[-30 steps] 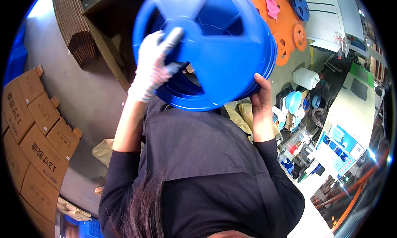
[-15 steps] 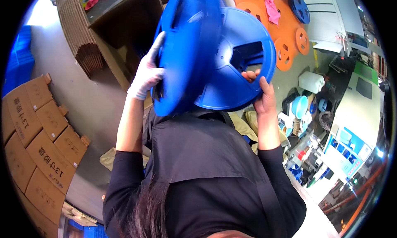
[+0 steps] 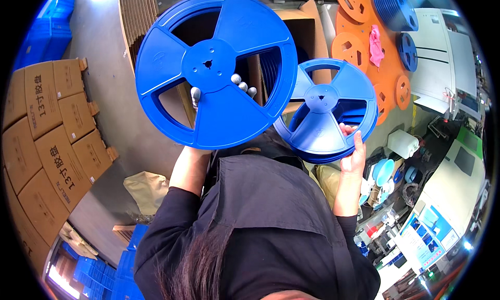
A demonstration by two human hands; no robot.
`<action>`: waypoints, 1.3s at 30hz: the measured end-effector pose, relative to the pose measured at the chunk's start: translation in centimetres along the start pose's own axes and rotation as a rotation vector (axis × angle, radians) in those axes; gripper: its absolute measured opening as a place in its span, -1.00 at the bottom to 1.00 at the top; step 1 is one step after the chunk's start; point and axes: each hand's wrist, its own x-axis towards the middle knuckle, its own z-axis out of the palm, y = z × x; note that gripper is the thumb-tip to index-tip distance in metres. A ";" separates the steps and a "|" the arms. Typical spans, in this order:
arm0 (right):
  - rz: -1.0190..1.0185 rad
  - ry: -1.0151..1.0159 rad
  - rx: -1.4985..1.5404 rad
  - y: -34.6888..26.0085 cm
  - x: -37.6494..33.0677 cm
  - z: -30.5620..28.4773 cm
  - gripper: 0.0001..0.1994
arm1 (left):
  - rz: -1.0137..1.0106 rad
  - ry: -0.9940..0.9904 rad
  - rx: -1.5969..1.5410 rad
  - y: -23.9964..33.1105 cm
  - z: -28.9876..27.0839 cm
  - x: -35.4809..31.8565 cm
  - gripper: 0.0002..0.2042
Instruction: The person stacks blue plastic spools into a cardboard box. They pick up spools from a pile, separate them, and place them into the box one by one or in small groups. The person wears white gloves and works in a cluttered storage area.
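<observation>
A large blue plastic reel (image 3: 234, 117) faces up on the left, with a round hub and wide cutouts. My left hand (image 3: 195, 95), in a pale glove, grips it from beneath. Its fingertips poke through two of the cutouts; the palm is hidden behind the disc. To the right, my bare right hand (image 3: 354, 156) is closed on the rim of a smaller-looking stack of blue reels (image 3: 317, 133), fingers through a cutout and thumb at the outer edge. The left reel overlaps the stack's left edge in view.
An open cardboard box (image 3: 311, 23) stands behind the reels, blue reels inside it. Beyond lies an orange surface (image 3: 357, 21) with orange discs, a pink cloth (image 3: 375, 44) and blue reels (image 3: 393, 10). Stacked cartons (image 3: 57, 154) stand left; a white jug (image 3: 402, 143) sits right.
The left reel has swung from nearly edge-on to facing up, leftward and apart from the other reels. My right hand has lowered its stack and moved it right.
</observation>
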 end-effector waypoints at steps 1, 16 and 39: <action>0.001 0.002 0.007 0.0 0.0 0.1 -0.76 | 0.020 0.049 -0.014 0.0 0.1 0.1 -0.30; -0.019 -0.043 0.172 1.0 -0.8 -0.4 -0.72 | 0.120 0.053 0.118 1.3 0.0 1.3 -0.22; -0.103 -0.213 0.188 -1.1 0.7 2.7 -0.59 | 0.357 -0.083 0.340 8.3 -3.6 -5.7 -0.26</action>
